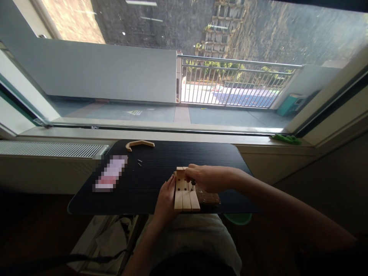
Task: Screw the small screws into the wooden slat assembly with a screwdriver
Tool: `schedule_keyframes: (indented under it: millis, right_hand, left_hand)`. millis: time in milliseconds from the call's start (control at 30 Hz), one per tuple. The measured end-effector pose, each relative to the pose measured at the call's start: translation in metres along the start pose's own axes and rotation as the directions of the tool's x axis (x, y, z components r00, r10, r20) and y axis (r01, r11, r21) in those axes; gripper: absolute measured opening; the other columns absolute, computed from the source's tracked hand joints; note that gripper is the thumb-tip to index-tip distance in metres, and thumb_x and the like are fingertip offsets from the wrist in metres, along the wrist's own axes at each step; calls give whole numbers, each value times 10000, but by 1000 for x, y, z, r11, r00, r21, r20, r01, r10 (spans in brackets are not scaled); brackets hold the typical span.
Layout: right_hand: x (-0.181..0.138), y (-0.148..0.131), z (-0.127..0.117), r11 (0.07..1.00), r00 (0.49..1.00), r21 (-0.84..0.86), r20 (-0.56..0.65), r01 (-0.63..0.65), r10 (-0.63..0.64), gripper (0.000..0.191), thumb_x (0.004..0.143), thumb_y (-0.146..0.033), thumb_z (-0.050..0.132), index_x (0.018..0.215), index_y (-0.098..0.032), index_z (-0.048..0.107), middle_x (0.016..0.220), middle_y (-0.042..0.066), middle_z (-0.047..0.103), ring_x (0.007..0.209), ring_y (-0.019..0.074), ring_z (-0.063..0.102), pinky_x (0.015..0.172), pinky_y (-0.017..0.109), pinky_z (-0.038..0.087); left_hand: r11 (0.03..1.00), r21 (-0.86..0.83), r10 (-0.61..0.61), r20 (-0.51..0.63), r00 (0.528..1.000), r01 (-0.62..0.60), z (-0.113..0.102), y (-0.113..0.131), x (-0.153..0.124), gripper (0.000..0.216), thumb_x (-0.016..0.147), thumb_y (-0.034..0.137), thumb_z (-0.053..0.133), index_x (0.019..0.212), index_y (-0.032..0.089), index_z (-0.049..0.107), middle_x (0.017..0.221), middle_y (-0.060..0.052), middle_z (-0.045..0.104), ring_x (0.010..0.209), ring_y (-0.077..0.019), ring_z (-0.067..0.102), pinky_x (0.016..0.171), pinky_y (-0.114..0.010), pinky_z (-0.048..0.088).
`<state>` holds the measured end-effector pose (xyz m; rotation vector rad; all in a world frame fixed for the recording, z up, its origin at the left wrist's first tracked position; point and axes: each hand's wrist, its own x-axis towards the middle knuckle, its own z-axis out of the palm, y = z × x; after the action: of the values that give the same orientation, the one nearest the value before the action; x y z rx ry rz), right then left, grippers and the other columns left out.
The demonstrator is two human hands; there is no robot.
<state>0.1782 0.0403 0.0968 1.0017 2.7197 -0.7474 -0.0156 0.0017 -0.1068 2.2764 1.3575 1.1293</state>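
Here, right hand (197, 177) pinching dark piece (193, 183), left hand (166, 196) holding wooden slats (186, 201), floor lettering (138, 112) blurred

No words, brands or numbers legible; one pale triangular sign (133, 112) on the walkway floor (161, 114) beyond the black table (161, 155), marks beside it too small to read. Pink-and-white sheet (111, 172) on the table's left part is pixelated; any print can't be made out.
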Motion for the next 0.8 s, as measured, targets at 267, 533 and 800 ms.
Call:
schedule_keyframes:
  millis: [267,533,800]
  right_hand:
    - [-2,-7,1,995,998,-78,0,-55,55,366,846,-19,528,1194,-130,535,1127,113,581,834,190,616,709,297,490]
    - [-3,-3,6,987,997,-143,-51,-67,61,427,850,-12,517,1261,-126,522,1096,121,599,825,196,636,666,284,468]
    - [0,-5,6,983,996,-174,-66,-67,56,339,880,-48,507,1176,-182,603,1064,78,629,775,170,629,598,262,389]
  left_hand:
    - [1000,17,0,-5,1000,1,1,0,0,775,790,236,561,1523,128,333,1507,-214,486,1381,-370,476,1102,-588,425]
    - [1000,19,-12,-1,1000,12,1,1,-1,781,784,248,563,1520,107,341,1501,-227,488,1374,-371,483,1102,-587,422]
    - [1000,9,1,-10,1000,-1,1,0,0,786,798,260,574,1529,108,328,1502,-224,489,1372,-375,486,1102,-584,424]
